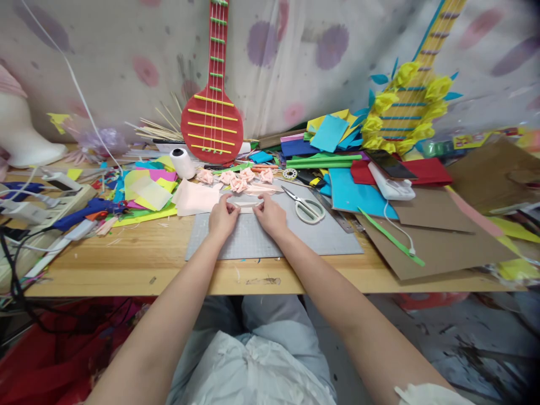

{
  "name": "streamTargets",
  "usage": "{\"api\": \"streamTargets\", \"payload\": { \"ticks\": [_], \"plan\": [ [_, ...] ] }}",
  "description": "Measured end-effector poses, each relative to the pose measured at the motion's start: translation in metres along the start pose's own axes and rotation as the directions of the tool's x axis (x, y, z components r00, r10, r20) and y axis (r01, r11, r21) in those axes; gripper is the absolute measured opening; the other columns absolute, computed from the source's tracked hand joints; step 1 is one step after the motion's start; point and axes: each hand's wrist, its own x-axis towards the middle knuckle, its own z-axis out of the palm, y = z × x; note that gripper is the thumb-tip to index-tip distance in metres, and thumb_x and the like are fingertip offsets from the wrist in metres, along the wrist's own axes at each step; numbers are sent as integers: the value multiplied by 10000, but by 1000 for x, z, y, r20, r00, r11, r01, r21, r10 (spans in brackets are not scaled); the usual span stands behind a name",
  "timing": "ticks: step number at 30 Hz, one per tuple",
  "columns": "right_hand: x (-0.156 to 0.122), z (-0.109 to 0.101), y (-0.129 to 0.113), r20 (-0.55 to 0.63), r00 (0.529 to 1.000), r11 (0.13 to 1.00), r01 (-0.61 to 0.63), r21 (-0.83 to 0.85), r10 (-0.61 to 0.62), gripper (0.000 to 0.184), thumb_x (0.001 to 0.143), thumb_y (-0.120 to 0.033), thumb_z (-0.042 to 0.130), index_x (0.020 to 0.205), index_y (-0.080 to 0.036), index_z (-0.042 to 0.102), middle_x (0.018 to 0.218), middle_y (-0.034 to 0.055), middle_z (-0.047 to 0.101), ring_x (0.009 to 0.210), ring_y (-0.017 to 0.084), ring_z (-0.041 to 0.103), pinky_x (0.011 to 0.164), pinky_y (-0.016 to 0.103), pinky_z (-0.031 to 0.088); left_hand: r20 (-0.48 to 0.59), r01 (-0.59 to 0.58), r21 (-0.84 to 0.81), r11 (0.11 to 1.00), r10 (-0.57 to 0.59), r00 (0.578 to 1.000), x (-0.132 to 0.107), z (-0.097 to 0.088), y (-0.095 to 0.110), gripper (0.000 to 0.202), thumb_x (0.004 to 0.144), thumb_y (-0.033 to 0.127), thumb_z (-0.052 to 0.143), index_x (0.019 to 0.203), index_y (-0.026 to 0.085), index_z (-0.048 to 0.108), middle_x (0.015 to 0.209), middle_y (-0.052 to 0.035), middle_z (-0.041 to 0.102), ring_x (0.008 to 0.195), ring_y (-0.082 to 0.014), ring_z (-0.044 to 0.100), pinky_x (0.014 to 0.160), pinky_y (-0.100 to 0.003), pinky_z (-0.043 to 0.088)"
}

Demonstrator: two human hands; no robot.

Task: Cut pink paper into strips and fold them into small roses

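Observation:
Between my two hands stretches a narrow pale pink strip (246, 209), just above the grey cutting mat (261, 242). My left hand (223, 216) pinches its left end with the fingertips. At the other end, my right hand (270, 215) pinches it in the same way. Behind the hands lie several pale pink folded flowers (238, 184). A pale pink sheet (196, 198) lies beside my left hand. Scissors (310, 210) with pale handles rest on the mat to the right of my right hand, blades partly apart.
A red paper instrument (212, 126) leans at the back, and a yellow one (403, 109) with flowers at right. A white thread spool (182, 163) stands near the flowers. Brown cardboard (442, 247) lies at right. A blue glue gun (86, 214) and a power strip (67, 205) are at left.

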Motion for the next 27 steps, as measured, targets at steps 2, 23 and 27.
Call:
{"api": "streamTargets", "payload": {
  "ticks": [2,23,27],
  "plan": [
    [-1,0,-1,-7,1000,999,20,-32,-20,313,809,-269,490,1119,-239,463,880,19,656,895,194,570,712,291,401,-18,5,10,1000,-5,1000,-1,0,1,484,743,275,547,1205,198,426,812,-12,641,783,-166,569,695,-280,409],
    [-3,3,-3,-27,992,969,111,-220,-120,139,854,-253,420,928,-211,529,908,60,624,874,203,532,664,283,379,-40,-19,197,980,27,999,-4,1,6,308,780,257,487,1084,204,487,794,-66,608,895,-258,530,736,-345,392],
    [-3,4,-3,-36,991,966,118,-230,-129,147,853,-249,417,933,-213,535,904,58,621,872,199,528,662,278,378,-24,-46,227,973,53,998,-4,1,6,191,782,253,481,968,216,509,768,-65,600,876,-258,516,713,-343,382]
  ]
}}
